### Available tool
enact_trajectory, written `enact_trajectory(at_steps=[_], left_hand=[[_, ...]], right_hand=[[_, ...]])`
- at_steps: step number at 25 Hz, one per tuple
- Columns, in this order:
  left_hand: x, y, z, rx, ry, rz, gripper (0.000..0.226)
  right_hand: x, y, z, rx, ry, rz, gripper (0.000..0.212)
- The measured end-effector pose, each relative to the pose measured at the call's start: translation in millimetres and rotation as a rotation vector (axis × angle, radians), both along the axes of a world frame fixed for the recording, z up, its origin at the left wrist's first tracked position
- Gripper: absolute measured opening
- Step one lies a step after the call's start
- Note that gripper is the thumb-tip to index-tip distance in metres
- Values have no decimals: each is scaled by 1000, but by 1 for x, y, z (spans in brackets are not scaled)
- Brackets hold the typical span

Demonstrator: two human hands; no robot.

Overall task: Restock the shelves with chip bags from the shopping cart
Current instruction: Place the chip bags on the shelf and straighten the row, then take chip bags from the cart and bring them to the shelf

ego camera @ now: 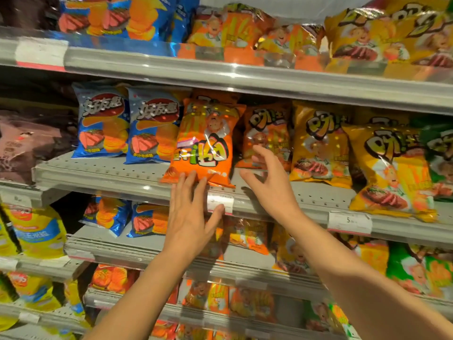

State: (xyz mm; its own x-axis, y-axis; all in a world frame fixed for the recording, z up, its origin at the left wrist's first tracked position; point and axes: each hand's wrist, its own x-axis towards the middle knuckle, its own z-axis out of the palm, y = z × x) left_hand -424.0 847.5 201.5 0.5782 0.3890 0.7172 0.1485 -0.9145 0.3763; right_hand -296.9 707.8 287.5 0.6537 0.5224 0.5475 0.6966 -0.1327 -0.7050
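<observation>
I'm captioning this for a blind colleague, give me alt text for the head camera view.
Two bare hands reach to an orange chip bag standing on the middle shelf: the left hand touches its bottom edge, the right hand hovers open beside it. Blue and yellow bags flank it.
</observation>
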Motion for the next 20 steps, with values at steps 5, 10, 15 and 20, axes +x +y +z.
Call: enact_trajectory(at_steps=[5, 10, 15, 20], left_hand=[[54, -104, 9, 109, -2, -287, 59], [136, -269, 3, 209, -51, -681, 43], [206, -476, -49, 305, 32, -1037, 44], [264, -665, -151, 169, 517, -1225, 42]], right_hand=[[0, -153, -53, -30, -223, -195, 43], [0, -335, -136, -92, -131, -438, 40], [5, -517, -228, -89, 172, -679, 43], [5, -665, -319, 36, 571, -876, 48]])
